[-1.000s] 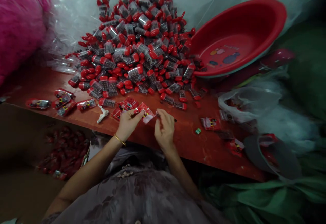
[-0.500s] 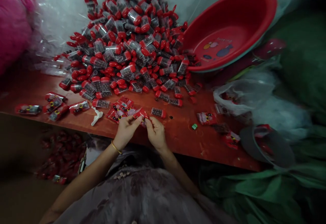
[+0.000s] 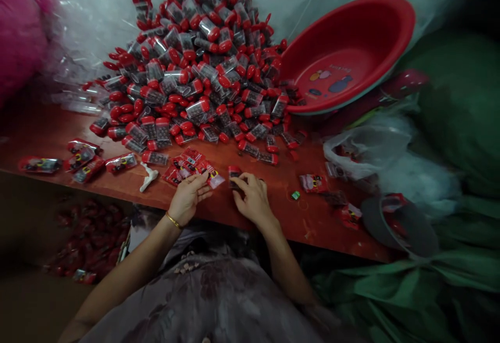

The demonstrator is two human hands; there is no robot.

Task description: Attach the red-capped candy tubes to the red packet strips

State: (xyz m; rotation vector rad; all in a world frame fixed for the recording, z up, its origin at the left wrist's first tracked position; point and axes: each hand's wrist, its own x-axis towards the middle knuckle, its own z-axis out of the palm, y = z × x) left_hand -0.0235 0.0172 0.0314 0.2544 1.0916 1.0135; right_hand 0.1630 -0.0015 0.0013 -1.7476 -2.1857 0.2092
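Note:
My left hand (image 3: 190, 197) pinches a small red printed plastic bag (image 3: 213, 177) near the front edge of the red table (image 3: 281, 213). My right hand (image 3: 252, 195) has its fingers closed on a small clear tube with a red cap (image 3: 234, 173), lying on the table just right of the bag. A thin stack of more red bags (image 3: 185, 165) lies just behind my left hand. A large heap of the same red-capped tubes (image 3: 203, 67) rises at the back of the table.
A red plastic basin (image 3: 375, 25) leans tilted at the back right. Several filled bags (image 3: 86, 160) lie at the left, others (image 3: 314, 181) at the right. A clear plastic bag (image 3: 363, 148), a dark cap (image 3: 398, 223) and green cloth (image 3: 449, 280) crowd the right side. A box of packed bags (image 3: 89, 239) sits below left.
My hands have parted: the right one has left the bag and reached forward to close on a tube on the table, while the left keeps the bag.

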